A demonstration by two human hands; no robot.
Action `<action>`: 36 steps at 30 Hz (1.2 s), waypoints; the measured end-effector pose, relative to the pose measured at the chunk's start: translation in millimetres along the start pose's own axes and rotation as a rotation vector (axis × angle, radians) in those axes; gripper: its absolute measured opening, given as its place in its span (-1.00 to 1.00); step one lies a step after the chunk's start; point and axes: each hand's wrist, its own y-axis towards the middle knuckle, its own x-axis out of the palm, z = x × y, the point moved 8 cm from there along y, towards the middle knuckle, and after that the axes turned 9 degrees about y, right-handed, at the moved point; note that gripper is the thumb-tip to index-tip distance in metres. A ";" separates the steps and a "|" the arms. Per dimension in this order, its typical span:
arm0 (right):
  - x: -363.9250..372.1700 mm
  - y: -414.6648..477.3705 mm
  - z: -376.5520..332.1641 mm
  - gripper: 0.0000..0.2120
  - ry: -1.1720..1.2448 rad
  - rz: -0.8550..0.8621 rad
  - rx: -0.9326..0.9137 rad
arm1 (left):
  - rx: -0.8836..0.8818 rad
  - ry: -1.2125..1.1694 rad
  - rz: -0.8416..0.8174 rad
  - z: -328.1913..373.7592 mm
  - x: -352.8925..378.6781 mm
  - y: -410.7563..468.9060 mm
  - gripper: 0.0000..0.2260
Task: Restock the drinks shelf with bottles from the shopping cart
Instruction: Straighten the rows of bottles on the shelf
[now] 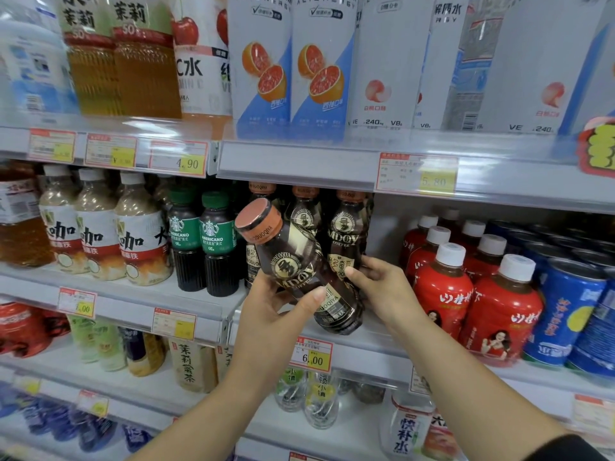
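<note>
While the left hand (276, 309) grips the coffee bottle (294, 257), the right hand (382, 291) shows no clear hold.

Above and left of the 5.80 tag (417, 174) I see grapefruit cartons (263, 71); a red-and-yellow sign (599, 148) sits right of it. Below it stand red bottles (442, 294), blue cans (565, 311) farther right, Americano bottles (216, 234) well to its left.

Shop, drinks aisle: tiered white shelves (299, 161) fronted with clear rails carrying printed price tags (311, 356), each shelf stocked in rows with many copies of one drink, among them coffee bottles (347, 237), red bottles (442, 294), blue cans (565, 307) and tall white packs (263, 61).
</note>
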 end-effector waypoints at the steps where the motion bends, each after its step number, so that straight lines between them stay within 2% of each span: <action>1: 0.6 0.9 1.7 -0.71 -0.001 -0.001 0.007 | 0.004 0.002 -0.008 0.5 0.4 0.3 -0.63; 3: 2.5 -0.3 1.5 -0.63 -0.017 -0.020 0.022 | 0.023 -0.001 -0.030 2.9 2.1 1.3 -0.61; 6: 4.0 -14.5 -19.8 -0.67 -0.127 -0.051 -0.033 | 0.059 0.020 -0.077 8.2 4.6 2.4 -0.63; 9: -7.2 -49.6 -71.5 -0.54 -0.200 -0.013 -0.252 | 0.093 0.095 -0.154 12.6 11.2 4.1 -0.67; 11: -0.1 -79.1 -103.9 -0.51 -0.238 -0.138 -0.376 | 0.136 0.206 -0.225 18.5 23.5 6.8 -0.64; 13: 6.7 -97.7 -119.3 -0.43 -0.412 -0.220 -0.430 | 0.202 0.277 -0.319 26.1 43.4 8.0 -0.60; 16: 2.2 -103.2 -131.8 -0.40 -0.605 -0.143 -0.498 | 0.212 0.313 -0.422 25.3 69.4 11.9 -0.59; 23: -9.6 -97.8 -119.8 -0.48 -0.683 0.037 -0.451 | 0.205 0.371 -0.514 11.1 88.7 24.4 -0.58; 25: -7.9 -95.8 -116.5 -0.48 -0.669 0.105 -0.435 | 0.216 0.421 -0.497 7.5 88.0 28.9 -0.61; 28: -2.7 -91.3 -116.5 -0.51 -0.645 0.183 -0.419 | 0.268 0.515 -0.442 8.0 74.6 31.3 -0.51; 33: 4.4 -65.6 -114.9 -0.57 -0.672 0.255 -0.345 | 0.430 0.772 -0.089 15.7 4.5 37.1 -0.56; 36: 1.0 -48.9 -111.6 -0.51 -0.657 0.324 -0.251 | 0.394 0.842 -0.023 6.2 -16.5 47.7 -0.47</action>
